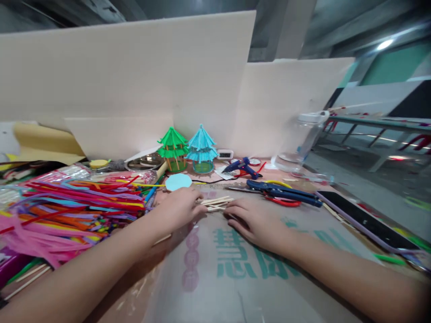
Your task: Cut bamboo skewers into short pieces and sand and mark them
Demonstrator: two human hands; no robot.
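A small bundle of thin wooden sticks [215,203] lies between my two hands, low over a plastic sheet printed with green characters [232,255]. My left hand [180,208] is closed round the left ends of the sticks with thumb and fingers. At the right ends, the bent fingers of my right hand [257,222] close against the sticks, its thumb lower down; its exact grip is partly hidden. Just behind my left hand is a light-blue paper polygon [178,182]. Farther back stand a green pavilion model [173,150] and a blue one [202,150].
Colourful pipe cleaners [84,206] heap at the left. Beyond my right hand lie a glue gun [244,168], blue-handled pliers [284,192] and red-handled scissors [283,202]. A phone [365,220] and a clear water bottle [299,139] are at the right. White boards [134,80] stand behind.
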